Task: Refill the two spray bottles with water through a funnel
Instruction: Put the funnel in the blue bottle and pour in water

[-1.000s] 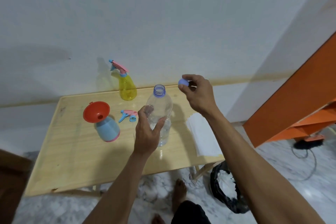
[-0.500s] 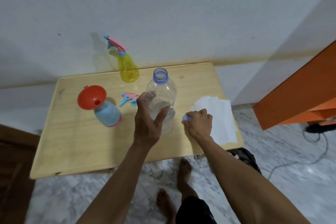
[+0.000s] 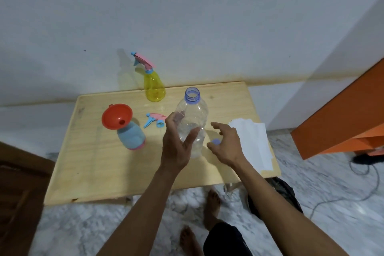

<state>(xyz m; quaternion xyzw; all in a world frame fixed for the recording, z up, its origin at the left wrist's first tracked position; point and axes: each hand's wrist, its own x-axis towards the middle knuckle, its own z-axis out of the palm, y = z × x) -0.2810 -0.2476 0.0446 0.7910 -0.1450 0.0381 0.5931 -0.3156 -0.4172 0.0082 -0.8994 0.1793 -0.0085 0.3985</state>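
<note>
The left hand (image 3: 176, 147) grips the uncapped water bottle (image 3: 192, 122), upright. The right hand (image 3: 226, 143) hovers with fingers spread and holds nothing, over the cap (image 3: 216, 141) (loose on the table (image 3: 99, 172)). The red funnel (image 3: 116, 116), seated in the blue spray bottle (image 3: 132, 136), lies at nine o'clock from the left hand, the nearer one.

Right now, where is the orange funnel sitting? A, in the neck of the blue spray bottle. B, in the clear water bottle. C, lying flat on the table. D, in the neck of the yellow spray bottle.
A: the orange funnel stands in the open neck of the blue spray bottle, whose trigger head lies beside it on the table.
</note>
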